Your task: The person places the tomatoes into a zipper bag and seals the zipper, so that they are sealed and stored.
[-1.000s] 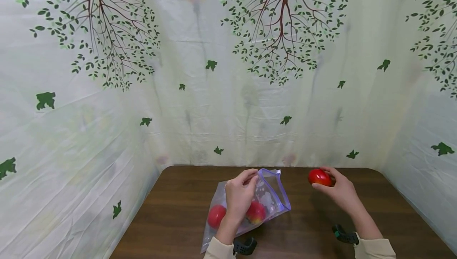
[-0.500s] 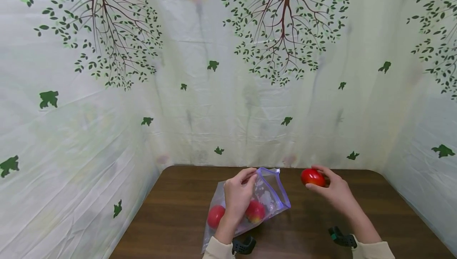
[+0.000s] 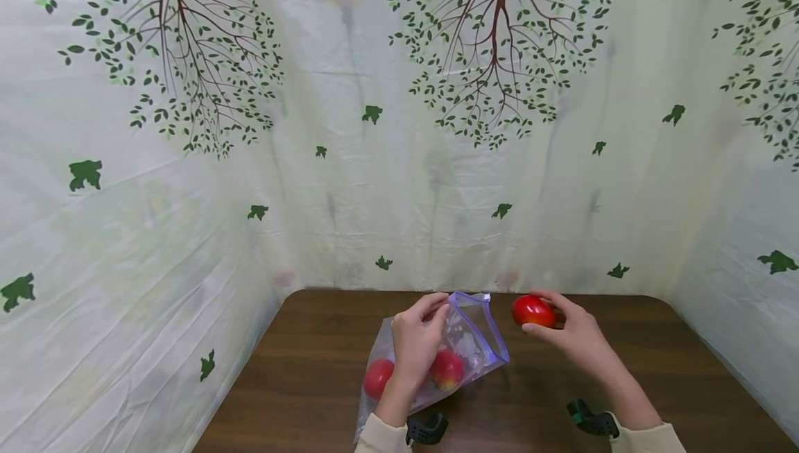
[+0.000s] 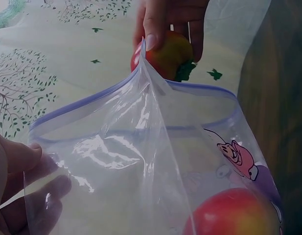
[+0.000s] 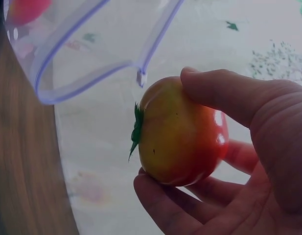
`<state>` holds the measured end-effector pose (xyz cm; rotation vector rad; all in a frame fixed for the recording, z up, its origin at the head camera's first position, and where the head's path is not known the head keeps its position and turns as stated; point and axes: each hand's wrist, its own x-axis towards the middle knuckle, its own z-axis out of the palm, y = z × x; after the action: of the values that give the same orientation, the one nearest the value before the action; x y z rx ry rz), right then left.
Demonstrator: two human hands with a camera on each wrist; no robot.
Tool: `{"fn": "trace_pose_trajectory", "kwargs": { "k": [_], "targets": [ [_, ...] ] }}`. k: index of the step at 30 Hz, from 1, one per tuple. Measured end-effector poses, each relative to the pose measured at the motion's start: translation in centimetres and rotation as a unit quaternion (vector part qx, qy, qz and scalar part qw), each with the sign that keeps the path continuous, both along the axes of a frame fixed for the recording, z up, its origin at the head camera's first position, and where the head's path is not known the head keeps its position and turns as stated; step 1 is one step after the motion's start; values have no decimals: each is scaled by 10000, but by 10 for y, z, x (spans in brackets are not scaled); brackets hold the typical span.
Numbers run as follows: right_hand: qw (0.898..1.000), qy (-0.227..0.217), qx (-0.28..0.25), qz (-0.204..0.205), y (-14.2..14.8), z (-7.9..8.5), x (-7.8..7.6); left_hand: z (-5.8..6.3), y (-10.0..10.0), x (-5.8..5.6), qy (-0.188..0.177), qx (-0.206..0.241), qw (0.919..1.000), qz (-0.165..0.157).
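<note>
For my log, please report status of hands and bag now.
Left hand holds bag mouth open. Right hand grips tomato beside the opening, not inside. Nothing between them.

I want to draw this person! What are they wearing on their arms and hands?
Both hands, the left hand and the right hand, are bare. Cream sleeves cover the arms, and each wrist carries a dark strapped device, the right one with green parts.

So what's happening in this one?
A person is bagging tomatoes at a brown table. The left hand pinches the rim of a clear zip bag, holding its mouth open; two tomatoes lie inside. The right hand grips a third tomato in the air beside the opening, not yet in.
</note>
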<state>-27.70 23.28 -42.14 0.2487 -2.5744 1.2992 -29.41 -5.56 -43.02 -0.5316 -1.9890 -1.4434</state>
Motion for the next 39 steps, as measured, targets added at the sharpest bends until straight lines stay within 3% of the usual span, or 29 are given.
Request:
{"fn": "trace_pose_trajectory", "kwargs": {
  "k": [18,33,39],
  "targets": [
    [9988,-82,-315,378,-16,6,0,-1,-1,-1,-181,37,9998,62],
    [9961,-104,-401,775,-39,9,0,0,-1,-1,-99,-71,9998,131],
    [9949,-302,-392,874,-47,8,-3,1,0,-1,-126,-58,9999,73]
  ]
}}
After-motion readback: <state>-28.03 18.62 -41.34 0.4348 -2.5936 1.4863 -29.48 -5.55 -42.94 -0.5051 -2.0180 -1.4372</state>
